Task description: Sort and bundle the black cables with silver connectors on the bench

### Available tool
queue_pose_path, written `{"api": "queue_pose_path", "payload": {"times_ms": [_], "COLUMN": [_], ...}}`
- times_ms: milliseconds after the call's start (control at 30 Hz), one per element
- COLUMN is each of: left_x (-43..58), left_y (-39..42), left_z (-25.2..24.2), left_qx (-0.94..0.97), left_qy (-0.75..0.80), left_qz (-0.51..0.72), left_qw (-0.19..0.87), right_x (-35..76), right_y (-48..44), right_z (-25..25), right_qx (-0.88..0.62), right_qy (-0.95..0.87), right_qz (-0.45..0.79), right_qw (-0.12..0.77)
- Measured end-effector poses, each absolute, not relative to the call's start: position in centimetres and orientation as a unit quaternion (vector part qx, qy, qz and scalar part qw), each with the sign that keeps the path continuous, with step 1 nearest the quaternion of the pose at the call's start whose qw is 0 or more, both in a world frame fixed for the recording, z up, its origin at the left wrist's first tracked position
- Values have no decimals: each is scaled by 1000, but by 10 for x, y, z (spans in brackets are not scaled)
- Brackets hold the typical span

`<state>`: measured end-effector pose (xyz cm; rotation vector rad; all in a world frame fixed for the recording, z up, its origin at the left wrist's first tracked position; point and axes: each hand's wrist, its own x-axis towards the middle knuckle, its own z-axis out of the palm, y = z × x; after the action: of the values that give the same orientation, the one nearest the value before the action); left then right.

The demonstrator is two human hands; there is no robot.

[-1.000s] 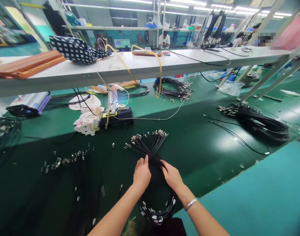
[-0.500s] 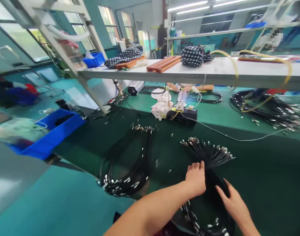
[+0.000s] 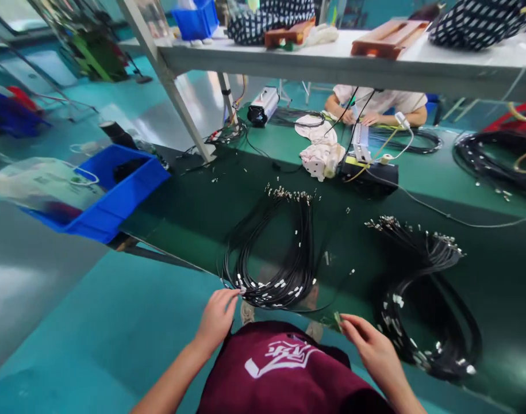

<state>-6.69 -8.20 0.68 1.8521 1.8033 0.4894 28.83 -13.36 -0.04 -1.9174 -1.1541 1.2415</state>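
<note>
My left hand (image 3: 217, 319) is closed in a pinch on a black cable at the near left of a looped cable bundle (image 3: 308, 247). White tags sit along the near curve of that bundle, and its metal-tipped ends fan out at the far side. At the table's front edge, my right hand (image 3: 370, 348) pinches a small greenish strip (image 3: 337, 322); blur hides exactly what it is. A second black cable bundle (image 3: 472, 319) lies to the right of that hand, untouched, with its shiny ends spread away from me.
A blue bin (image 3: 129, 192) with a plastic bag stands on the left. Across the table a co-worker's hands (image 3: 360, 118) are beside a small device on a black box (image 3: 370, 175). A white shelf (image 3: 323, 60) spans above. Another cable coil (image 3: 482, 152) lies far right.
Both my hands have left the right-hand cable bundle. My left hand has moved to the left bundle, and my right hand now holds a small strip. The view has tilted down and left.
</note>
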Motion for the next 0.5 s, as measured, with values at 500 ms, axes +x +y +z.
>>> {"api": "queue_pose_path", "payload": {"times_ms": [500], "left_x": [-66], "left_y": [-2], "left_z": [-26], "left_qx": [813], "left_qy": [418], "left_qz": [32], "left_qw": [403], "right_x": [82], "right_y": [-136], "right_z": [-21], "right_qx": [-702], "right_qy": [-306], "right_qz": [534], "right_qw": [358]}}
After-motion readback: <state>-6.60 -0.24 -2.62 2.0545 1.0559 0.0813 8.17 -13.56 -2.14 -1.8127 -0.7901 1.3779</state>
